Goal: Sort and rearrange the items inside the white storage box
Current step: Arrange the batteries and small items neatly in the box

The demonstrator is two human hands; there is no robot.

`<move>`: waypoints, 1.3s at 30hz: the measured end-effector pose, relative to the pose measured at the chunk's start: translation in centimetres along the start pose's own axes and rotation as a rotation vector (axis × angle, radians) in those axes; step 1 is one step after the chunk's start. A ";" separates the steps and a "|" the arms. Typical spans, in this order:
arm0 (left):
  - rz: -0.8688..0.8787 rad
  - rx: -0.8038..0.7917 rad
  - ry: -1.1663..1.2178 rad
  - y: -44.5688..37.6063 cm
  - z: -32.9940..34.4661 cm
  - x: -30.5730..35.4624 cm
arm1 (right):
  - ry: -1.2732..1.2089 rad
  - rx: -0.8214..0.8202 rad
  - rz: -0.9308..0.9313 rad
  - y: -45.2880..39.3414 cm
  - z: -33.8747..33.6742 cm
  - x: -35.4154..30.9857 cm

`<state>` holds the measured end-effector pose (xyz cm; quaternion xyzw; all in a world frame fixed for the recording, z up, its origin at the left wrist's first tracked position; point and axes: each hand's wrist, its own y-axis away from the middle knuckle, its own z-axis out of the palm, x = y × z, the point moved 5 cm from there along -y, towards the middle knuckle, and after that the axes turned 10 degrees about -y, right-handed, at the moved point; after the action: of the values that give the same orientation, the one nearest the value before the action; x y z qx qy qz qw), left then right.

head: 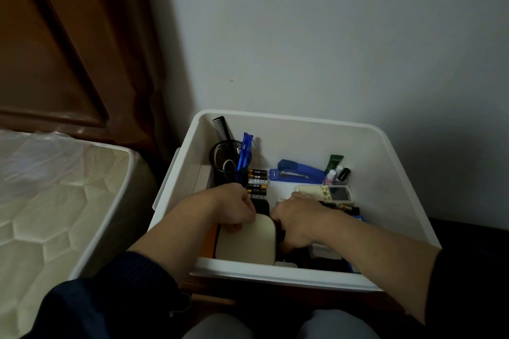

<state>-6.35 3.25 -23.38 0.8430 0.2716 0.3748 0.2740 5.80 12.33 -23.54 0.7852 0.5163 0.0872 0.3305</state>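
The white storage box (385,162) stands open below me against the wall. My left hand (234,208) grips the top edge of a cream flat case (248,242) standing at the box's near left. My right hand (297,221) reaches down beside that case with curled fingers; what it holds is hidden. Behind them stand a black mesh pen cup (230,165) with a black comb (221,129) and blue pens (245,150), packs of batteries (257,180), a blue stapler (297,172), small bottles (337,172) and a cream remote control (327,192).
A mattress (52,201) wrapped in plastic lies to the left of the box, with a brown wooden headboard (60,49) behind it. The box sits on a wooden surface (214,297). My knees (281,325) show at the bottom edge.
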 end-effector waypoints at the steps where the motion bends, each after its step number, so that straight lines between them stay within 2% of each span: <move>1: 0.000 0.002 0.000 0.0 0.0 0.0 | -0.031 -0.017 0.007 0.1 -0.2 0.1; 8: 0.001 0.000 0.007 0.0 0.0 0.1 | -0.323 -0.105 -0.038 0.4 -0.9 1.3; 19: 0.054 0.025 -0.054 0.6 -0.2 0.8 | -0.610 0.059 -0.174 0.3 -3.3 4.4; 22: 0.131 0.062 -0.019 1.1 -0.5 1.8 | -0.690 0.136 -0.175 0.4 -3.9 4.9; 24: 0.213 0.031 0.059 1.4 -0.5 2.7 | -0.760 0.177 -0.184 0.5 -4.4 5.2; 28: 0.326 -0.023 0.096 2.0 0.0 3.8 | -0.858 0.164 -0.238 0.6 -4.6 5.1; 35: 0.295 0.034 -0.012 1.5 0.6 3.6 | -0.881 0.103 -0.208 1.0 -4.4 4.8; 39: 0.149 0.141 -0.011 0.7 0.1 2.5 | -0.503 0.105 -0.150 1.8 -3.8 4.4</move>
<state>-4.68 4.35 -21.76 0.8801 0.2325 0.3696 0.1867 7.34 17.30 -20.42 0.7579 0.4783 -0.1624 0.4128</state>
